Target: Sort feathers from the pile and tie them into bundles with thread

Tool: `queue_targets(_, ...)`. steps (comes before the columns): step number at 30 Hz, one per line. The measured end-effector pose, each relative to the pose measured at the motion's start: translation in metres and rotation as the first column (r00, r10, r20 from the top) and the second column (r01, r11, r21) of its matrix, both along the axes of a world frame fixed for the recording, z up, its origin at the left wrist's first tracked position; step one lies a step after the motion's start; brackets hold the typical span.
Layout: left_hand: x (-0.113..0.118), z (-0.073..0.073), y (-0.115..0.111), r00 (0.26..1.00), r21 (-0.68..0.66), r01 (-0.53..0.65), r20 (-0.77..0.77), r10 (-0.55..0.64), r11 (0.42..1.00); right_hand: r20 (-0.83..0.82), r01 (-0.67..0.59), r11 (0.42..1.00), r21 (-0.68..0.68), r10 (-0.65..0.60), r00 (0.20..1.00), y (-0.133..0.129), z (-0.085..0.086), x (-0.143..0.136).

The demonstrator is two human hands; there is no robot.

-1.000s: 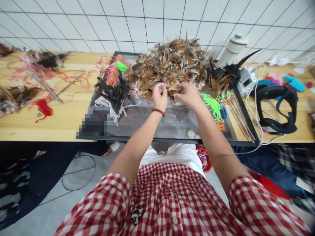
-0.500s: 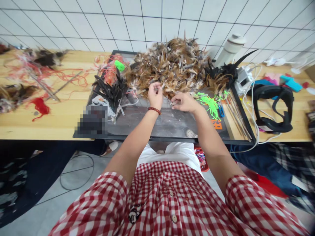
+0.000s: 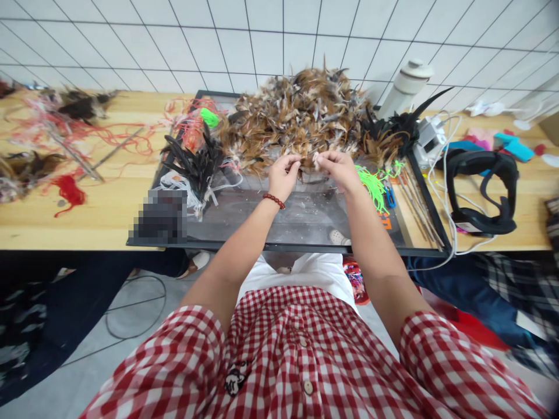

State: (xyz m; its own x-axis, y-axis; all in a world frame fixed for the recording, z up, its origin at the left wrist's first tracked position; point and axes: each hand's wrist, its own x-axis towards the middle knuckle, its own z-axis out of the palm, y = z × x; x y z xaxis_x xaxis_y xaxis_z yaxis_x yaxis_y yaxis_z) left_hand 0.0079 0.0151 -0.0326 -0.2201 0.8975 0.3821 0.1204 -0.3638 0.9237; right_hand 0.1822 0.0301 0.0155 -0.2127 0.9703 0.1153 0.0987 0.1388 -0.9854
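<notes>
A large heap of brown and grey feathers (image 3: 301, 110) lies at the back of the black-edged tray (image 3: 244, 227). My left hand (image 3: 283, 176), with a red bead bracelet (image 3: 274, 202) on its wrist, is at the heap's front edge. Its thumb and fingertips are pinched together; what they hold is too small to name. To its right, my right hand (image 3: 340, 170) pinches a small pale-based feather (image 3: 315, 160) between thumb and forefinger. The two hands' fingertips are a short way apart.
Black feathers (image 3: 196, 163) and white strips (image 3: 174, 181) lie on the left. Right of my hands are green cords (image 3: 373, 189), thin sticks (image 3: 417, 203), a white charger (image 3: 430, 137) and a black headset strap (image 3: 509, 198). A pale bottle (image 3: 406, 87) stands behind.
My right hand has risen toward the heap and slightly right, bringing up a small feather. My left hand has moved slightly right and lower, its fingertips now turned toward the right hand.
</notes>
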Motion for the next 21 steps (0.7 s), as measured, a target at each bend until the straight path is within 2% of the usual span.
queue_targets(3, -0.001, 0.002, -0.001, 1.0, 0.009, 0.014, -0.005, -0.014, 1.0, -0.019, -0.059, 0.998, -0.015, 0.059, 0.998, -0.004, 0.002, -0.003)
queue_targets(8, 0.001, 0.01, -0.007, 0.998, 0.015, 0.046, -0.037, -0.045, 0.999, 0.165, -0.161, 0.981, 0.106, 0.142, 0.976, -0.011, 0.006, -0.009)
queue_targets(11, 0.002, 0.013, -0.01, 0.997, -0.001, 0.058, -0.042, -0.058, 0.998, 0.206, -0.168, 0.979, 0.118, 0.141, 0.968, -0.012, 0.006, -0.01)
queue_targets(16, 0.001, 0.014, -0.007, 0.984, -0.138, 0.07, 0.175, -0.045, 0.988, 0.194, -0.108, 0.988, 0.109, 0.086, 0.977, -0.012, 0.007, -0.007)
queue_targets(21, -0.003, 0.018, -0.008, 0.913, -0.185, 0.267, 0.361, -0.187, 0.946, 0.147, -0.097, 0.99, 0.1, 0.081, 0.986, -0.015, 0.009, -0.01)
